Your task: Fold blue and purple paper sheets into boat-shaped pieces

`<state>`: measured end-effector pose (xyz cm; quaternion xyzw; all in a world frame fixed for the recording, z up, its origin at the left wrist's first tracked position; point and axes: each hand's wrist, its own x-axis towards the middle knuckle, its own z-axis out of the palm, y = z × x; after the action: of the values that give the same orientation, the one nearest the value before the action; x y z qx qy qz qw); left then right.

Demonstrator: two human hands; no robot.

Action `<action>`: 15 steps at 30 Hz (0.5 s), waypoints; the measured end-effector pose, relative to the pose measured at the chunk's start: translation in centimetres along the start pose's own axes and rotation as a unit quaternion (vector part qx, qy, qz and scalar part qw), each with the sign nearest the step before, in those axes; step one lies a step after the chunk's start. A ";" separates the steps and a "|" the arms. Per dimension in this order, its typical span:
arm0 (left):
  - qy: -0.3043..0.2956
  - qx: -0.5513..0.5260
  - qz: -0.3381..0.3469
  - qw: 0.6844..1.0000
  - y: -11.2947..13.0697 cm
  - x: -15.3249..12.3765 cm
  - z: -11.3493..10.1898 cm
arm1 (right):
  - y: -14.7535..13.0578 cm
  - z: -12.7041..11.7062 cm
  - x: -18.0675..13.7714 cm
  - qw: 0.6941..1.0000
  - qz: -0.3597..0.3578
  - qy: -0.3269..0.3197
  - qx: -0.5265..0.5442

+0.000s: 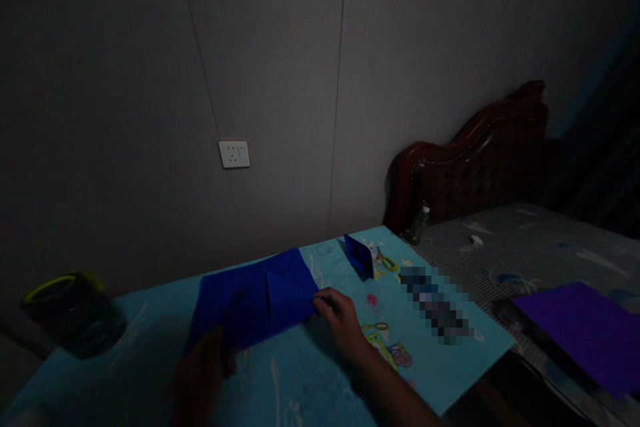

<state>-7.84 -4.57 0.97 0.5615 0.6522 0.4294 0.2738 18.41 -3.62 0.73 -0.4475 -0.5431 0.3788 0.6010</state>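
A sheet of dark blue paper [295,287] lies on the light blue table, with a slit or raised flap near its middle. My right hand [340,317] pinches the sheet's right edge between thumb and fingertips. At the sheet's lower left edge, my left hand [203,367] is closed on the paper; it is dim and blurred, and a dark streak on the paper beyond its fingers could be a shadow or a thin object. A small folded blue card [359,257] stands to the right of the sheet, beside yellow-handled scissors [387,261].
The table [430,373] has printed cartoon figures. A dark round container with a yellow-green rim [75,313] is at the left. Pixelation covers something at the table's right. On the bed are a purple sheet [583,333] and a clear bottle [421,223]. The wall holds a socket [234,154].
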 end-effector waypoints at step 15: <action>-0.097 -0.093 -0.034 0.990 0.7 -0.3 1.1 | 0.3 0.5 0.6 0.988 0.043 0.128 0.073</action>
<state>-6.53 -4.59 1.04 0.5501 0.5985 0.4220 0.4014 17.99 -2.91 0.65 -0.4703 -0.4124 0.3826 0.6800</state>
